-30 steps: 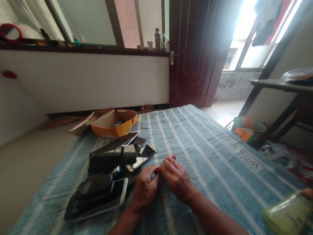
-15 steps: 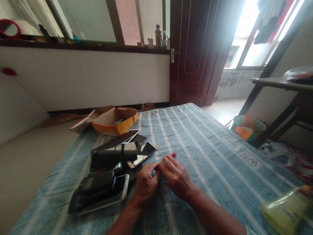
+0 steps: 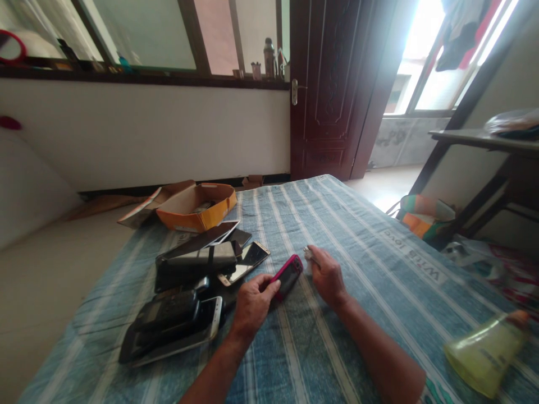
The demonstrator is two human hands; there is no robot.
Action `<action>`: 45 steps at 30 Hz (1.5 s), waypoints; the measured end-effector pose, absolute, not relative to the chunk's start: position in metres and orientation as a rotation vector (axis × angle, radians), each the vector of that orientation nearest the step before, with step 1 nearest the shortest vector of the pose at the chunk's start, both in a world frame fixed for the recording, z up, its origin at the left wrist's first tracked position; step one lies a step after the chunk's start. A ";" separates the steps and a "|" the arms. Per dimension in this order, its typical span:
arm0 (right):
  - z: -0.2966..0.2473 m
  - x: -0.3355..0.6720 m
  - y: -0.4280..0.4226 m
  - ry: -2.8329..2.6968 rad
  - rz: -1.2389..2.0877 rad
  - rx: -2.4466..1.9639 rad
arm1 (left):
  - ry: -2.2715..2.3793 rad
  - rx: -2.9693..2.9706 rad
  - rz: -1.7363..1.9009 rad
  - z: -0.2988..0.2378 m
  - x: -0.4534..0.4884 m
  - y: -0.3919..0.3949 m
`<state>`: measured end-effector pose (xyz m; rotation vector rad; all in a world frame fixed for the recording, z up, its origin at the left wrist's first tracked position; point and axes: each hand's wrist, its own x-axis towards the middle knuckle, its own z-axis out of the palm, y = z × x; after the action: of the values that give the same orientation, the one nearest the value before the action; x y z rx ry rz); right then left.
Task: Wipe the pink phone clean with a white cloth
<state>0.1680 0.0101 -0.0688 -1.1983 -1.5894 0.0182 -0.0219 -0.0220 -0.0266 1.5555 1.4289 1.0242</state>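
Note:
In my left hand [image 3: 254, 300] is a dark phone with a pink edge [image 3: 288, 275], gripped near its lower end between thumb and fingers and tilted up off the bedding. My right hand [image 3: 327, 275] is closed just to the right of the phone, apart from it. A small crumpled whitish wad [image 3: 309, 253], perhaps tissue or cloth, pokes out of its fingertips. Left of my hands lie a gold-framed phone [image 3: 246, 264], a black case-like thing [image 3: 197, 266], a bulky black device [image 3: 168, 311] and a white-edged tablet or large phone [image 3: 217, 317] beneath it.
A blue striped sheet [image 3: 357, 241] covers the surface. Behind the pile stands an open orange cardboard box [image 3: 197, 216] with things inside. A yellow translucent bag or pouch [image 3: 484, 356] lies at the right. Beyond are a dark door [image 3: 326, 112] and a side table [image 3: 484, 140].
My hands have come apart: the right moved right and up with the whitish wad. The phone, mostly covered by both hands before, now shows in my left hand.

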 end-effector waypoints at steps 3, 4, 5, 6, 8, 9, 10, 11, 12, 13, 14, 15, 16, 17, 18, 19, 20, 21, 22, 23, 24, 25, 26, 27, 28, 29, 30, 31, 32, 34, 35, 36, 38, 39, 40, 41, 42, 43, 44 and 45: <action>-0.069 0.168 0.009 -1.554 -0.008 -1.191 | 1.391 1.476 0.994 -0.027 -0.016 -0.017; -0.068 0.168 0.008 -1.571 -0.010 -1.184 | 1.395 1.490 0.975 -0.027 -0.015 -0.014; -0.068 0.168 0.007 -1.600 -0.010 -1.175 | 1.413 1.535 0.951 -0.027 -0.013 -0.012; -0.068 0.167 0.005 -1.636 -0.014 -1.165 | 1.447 1.608 0.926 -0.027 -0.011 -0.010; -0.067 0.165 0.002 -1.714 -0.038 -1.148 | 1.556 1.814 0.868 -0.026 -0.009 -0.006; -0.066 0.163 0.000 -1.750 -0.057 -1.147 | 1.622 1.925 0.830 -0.026 -0.007 -0.005; -0.066 0.162 -0.001 -1.784 -0.074 -1.154 | 1.691 2.028 0.788 -0.026 -0.007 -0.004; -0.066 0.160 -0.002 -1.819 -0.085 -1.169 | 1.754 2.115 0.744 -0.026 -0.006 -0.004; -0.066 0.158 -0.003 -1.855 -0.088 -1.184 | 1.803 2.184 0.698 -0.026 -0.006 -0.004; -0.066 0.157 -0.003 -1.891 -0.085 -1.198 | 1.841 2.230 0.656 -0.026 -0.005 -0.004; -0.066 0.156 -0.003 -1.924 -0.082 -1.211 | 1.867 2.257 0.624 -0.027 -0.005 -0.004; -0.067 0.154 -0.004 -1.954 -0.080 -1.224 | 1.882 2.267 0.604 -0.027 -0.005 -0.005; -0.068 0.153 -0.004 -1.985 -0.079 -1.236 | 1.889 2.270 0.590 -0.028 -0.006 -0.005; -0.070 0.153 -0.004 -2.012 -0.083 -1.249 | 1.891 2.272 0.580 -0.028 -0.006 -0.005; -0.071 0.152 -0.005 -2.036 -0.090 -1.263 | 1.892 2.276 0.572 -0.028 -0.006 -0.006; -0.072 0.151 -0.005 -2.056 -0.098 -1.275 | 1.891 2.283 0.562 -0.028 -0.005 -0.006; -0.073 0.151 -0.006 -2.071 -0.107 -1.284 | 1.889 2.289 0.550 -0.027 -0.005 -0.007; -0.074 0.150 -0.007 -2.084 -0.115 -1.290 | 1.884 2.291 0.540 -0.027 -0.005 -0.008; -0.075 0.149 -0.009 -2.090 -0.121 -1.296 | 1.874 2.292 0.533 -0.026 -0.006 -0.009; -0.075 0.148 -0.010 -2.095 -0.123 -1.301 | 1.855 2.294 0.528 -0.026 -0.006 -0.010; -0.075 0.146 -0.012 -2.102 -0.120 -1.304 | 1.829 2.296 0.527 -0.025 -0.007 -0.011; -0.075 0.144 -0.013 -2.109 -0.111 -1.301 | 1.797 2.301 0.530 -0.026 -0.008 -0.012; -0.074 0.141 -0.015 -2.114 -0.097 -1.294 | 1.762 2.307 0.535 -0.027 -0.009 -0.014; -0.073 0.139 -0.017 -2.122 -0.078 -1.274 | 1.728 2.311 0.539 -0.028 -0.011 -0.014; -0.071 0.136 -0.019 -2.135 -0.057 -1.242 | 1.701 2.313 0.540 -0.029 -0.012 -0.015; -0.070 0.134 -0.020 -2.152 -0.037 -1.201 | 1.679 2.316 0.540 -0.031 -0.013 -0.016; -0.069 0.131 -0.022 -2.168 -0.022 -1.160 | 1.666 2.318 0.542 -0.032 -0.014 -0.016; -0.067 0.129 -0.023 -2.182 -0.012 -1.125 | 1.656 2.318 0.544 -0.034 -0.015 -0.017; -0.066 0.128 -0.024 -2.195 -0.009 -1.099 | 1.651 2.317 0.550 -0.035 -0.015 -0.017; -0.064 0.127 -0.024 -2.212 -0.015 -1.080 | 1.651 2.308 0.568 -0.037 -0.015 -0.017; -0.064 0.127 -0.023 -2.220 -0.018 -1.083 | 1.653 2.303 0.578 -0.037 -0.014 -0.017; -0.063 0.128 -0.022 -2.228 -0.021 -1.092 | 1.656 2.299 0.590 -0.037 -0.014 -0.017; -0.061 0.133 -0.016 -2.232 -0.026 -1.137 | 1.653 2.295 0.616 -0.037 -0.014 -0.017; -0.061 0.136 -0.013 -2.221 -0.028 -1.179 | 1.650 2.294 0.627 -0.036 -0.014 -0.017; -0.060 0.140 -0.010 -2.203 -0.030 -1.226 | 1.646 2.291 0.634 -0.036 -0.014 -0.018; -0.060 0.143 -0.008 -2.179 -0.033 -1.274 | 1.645 2.286 0.638 -0.035 -0.014 -0.018; -0.060 0.146 -0.006 -2.159 -0.037 -1.313 | 1.646 2.280 0.639 -0.035 -0.014 -0.018; -0.061 0.148 -0.005 -2.143 -0.044 -1.339 | 1.646 2.276 0.638 -0.034 -0.014 -0.019; -0.061 0.149 -0.005 -2.134 -0.054 -1.348 | 1.647 2.274 0.638 -0.034 -0.014 -0.019; -0.062 0.148 -0.006 -2.135 -0.065 -1.342 | 1.648 2.275 0.640 -0.034 -0.014 -0.019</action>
<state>0.1483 -0.0061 -0.0623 -1.3425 -2.1346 -0.0649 -0.0142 -0.0188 -0.0339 2.2751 1.6479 0.6400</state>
